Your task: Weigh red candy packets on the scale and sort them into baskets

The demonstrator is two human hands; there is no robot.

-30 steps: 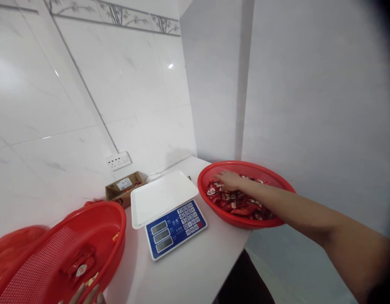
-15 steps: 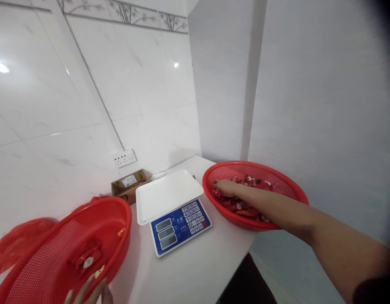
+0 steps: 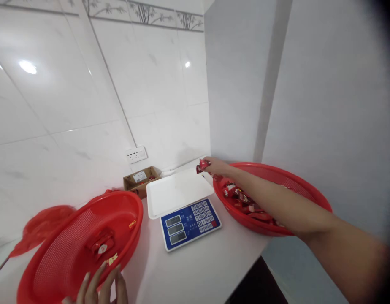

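Observation:
My right hand (image 3: 215, 166) is closed on a few red candy packets (image 3: 202, 165) and hovers over the far right corner of the white pan of the blue scale (image 3: 182, 209). Behind it the right red basket (image 3: 309, 194) holds several red packets. At the bottom left, my left hand (image 3: 100, 287) rests its stretched fingers against the near rim of the left red basket (image 3: 55, 270), which holds a few packets (image 3: 101, 245).
A small cardboard box (image 3: 141, 180) stands by the tiled wall under a socket strip (image 3: 136, 154). A red plastic bag (image 3: 43, 226) lies behind the left basket. The white counter (image 3: 195, 270) ends at an edge on the near right.
My right hand has risen out of the right basket with packets and moved left over the scale pan. My left hand has come further into view on the left basket's rim.

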